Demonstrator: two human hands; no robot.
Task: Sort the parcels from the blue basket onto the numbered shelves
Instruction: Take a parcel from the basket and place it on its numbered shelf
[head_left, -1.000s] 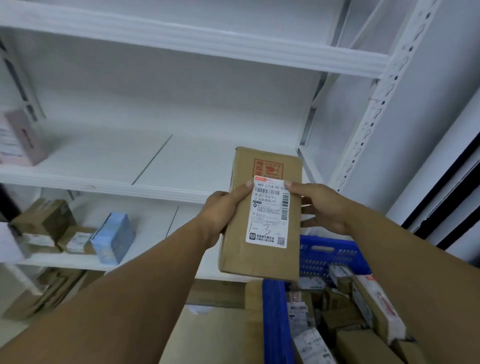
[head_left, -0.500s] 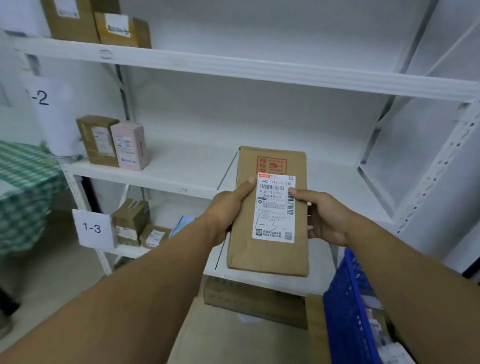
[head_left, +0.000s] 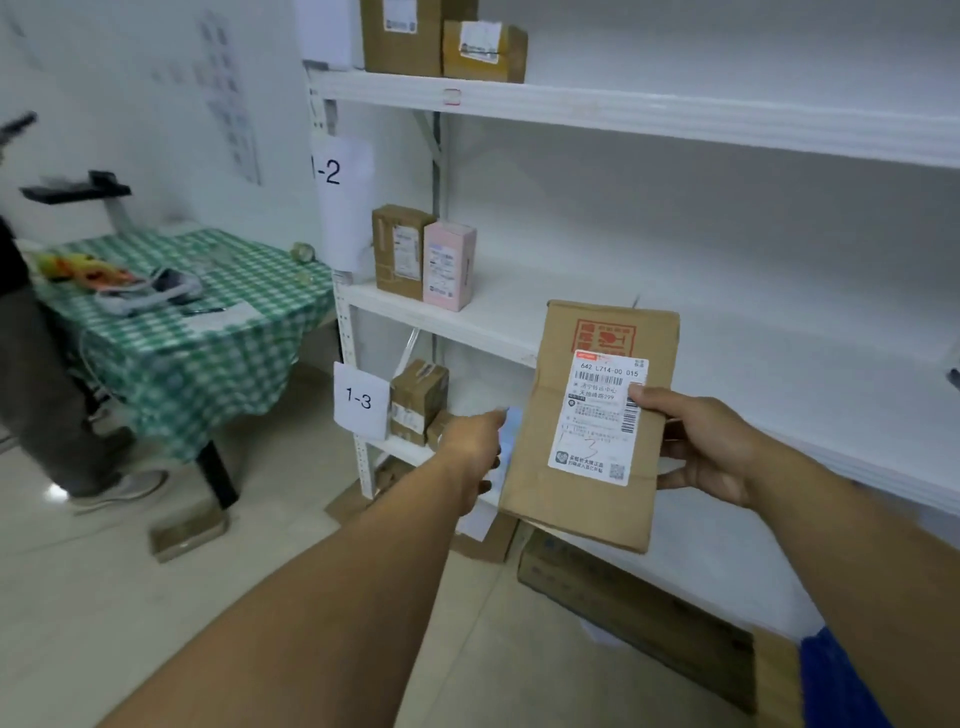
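White shelving (head_left: 467, 322) backs the upright parcel (head_left: 582, 499), its right edge pinched by the right hand (head_left: 701, 447); the blurred left hand (head_left: 470, 447), grip unclear, hovers just left.

White rack (head_left: 362, 467), centre to right of frame.

Top shelf (head_left: 649, 111): tall box (head_left: 400, 36) and low box (head_left: 483, 49), side by side at its left end.

Middle shelf (head_left: 519, 317), sign "1-2" (head_left: 340, 197) on the post: brown box (head_left: 402, 252) and pink box (head_left: 448, 265), both upright and touching, left end.

Lower shelf (head_left: 402, 451), sign "1-3" (head_left: 361, 400): taped box (head_left: 418, 400) upright, a smaller box (head_left: 439, 428) just beside it, partly hidden.

Floor (head_left: 104, 597), pale tile: long carton (head_left: 634, 623) under the rack; flat box (head_left: 189, 530) by the table leg.

Table (head_left: 208, 364), left, green check cloth: paper sheet (head_left: 223, 317), blurred heap (head_left: 83, 270) of coloured items, small round object (head_left: 303, 252) near the rack.
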